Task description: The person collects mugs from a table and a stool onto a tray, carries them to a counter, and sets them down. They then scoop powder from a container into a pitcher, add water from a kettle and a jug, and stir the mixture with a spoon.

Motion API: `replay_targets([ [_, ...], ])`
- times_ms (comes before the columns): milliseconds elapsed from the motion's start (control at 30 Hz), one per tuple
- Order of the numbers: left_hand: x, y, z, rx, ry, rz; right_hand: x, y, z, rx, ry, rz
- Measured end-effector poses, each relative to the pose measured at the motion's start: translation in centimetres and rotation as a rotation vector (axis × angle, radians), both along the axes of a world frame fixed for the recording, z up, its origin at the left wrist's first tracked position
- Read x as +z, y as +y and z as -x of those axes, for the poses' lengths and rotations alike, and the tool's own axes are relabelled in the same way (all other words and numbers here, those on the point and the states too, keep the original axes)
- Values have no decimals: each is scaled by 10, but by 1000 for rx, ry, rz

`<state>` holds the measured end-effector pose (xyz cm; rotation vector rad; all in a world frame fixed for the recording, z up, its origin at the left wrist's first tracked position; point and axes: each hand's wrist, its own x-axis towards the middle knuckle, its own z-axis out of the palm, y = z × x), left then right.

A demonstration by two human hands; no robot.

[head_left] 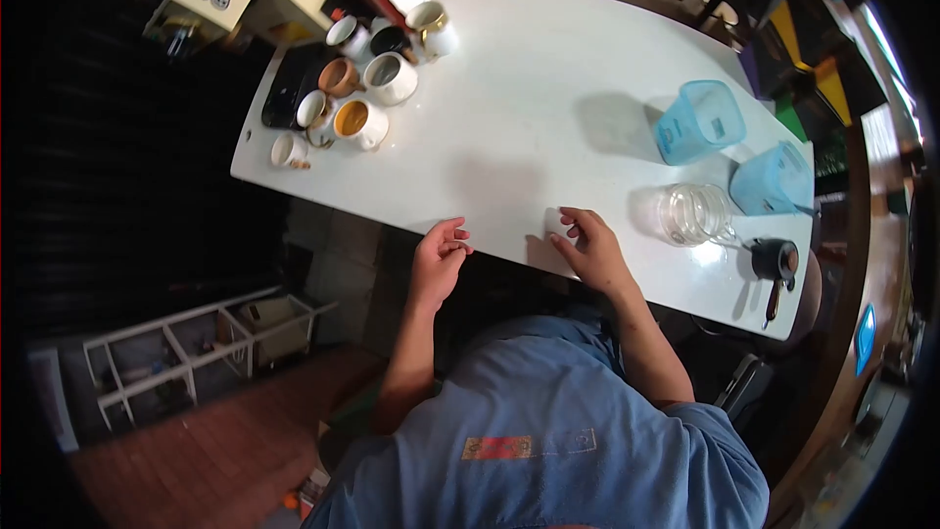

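My left hand [439, 262] hovers at the near edge of the white table [529, 69], fingers loosely bent, nothing in it. To its right, my right hand [593, 251] is over the same edge, thumb and fingers apart and holding nothing. On the table's right side, nearest to my right hand, stands a clear glass jar [695, 215]. Beyond it are two translucent blue plastic containers [701, 122] [772, 179]. A small dark pot with a handle [775, 260] sits near the right corner.
Several mugs cluster at the table's left end, among them a white mug with an orange inside [361, 124], a brown cup [339, 78] and a white mug [391, 78]. A black tray [291, 88] lies beside them. A white metal frame [201, 351] stands on the floor at lower left.
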<state>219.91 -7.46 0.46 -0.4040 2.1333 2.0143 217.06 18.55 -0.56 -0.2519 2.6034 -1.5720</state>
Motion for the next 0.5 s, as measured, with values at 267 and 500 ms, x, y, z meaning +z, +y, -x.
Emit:
replay_targets([
  [267, -16, -27, 41, -192, 64, -27, -3, -19, -2, -133, -22, -79],
  [500, -29, -41, 49, -390, 31, -42, -1, -43, -20, -433, -4, -62],
])
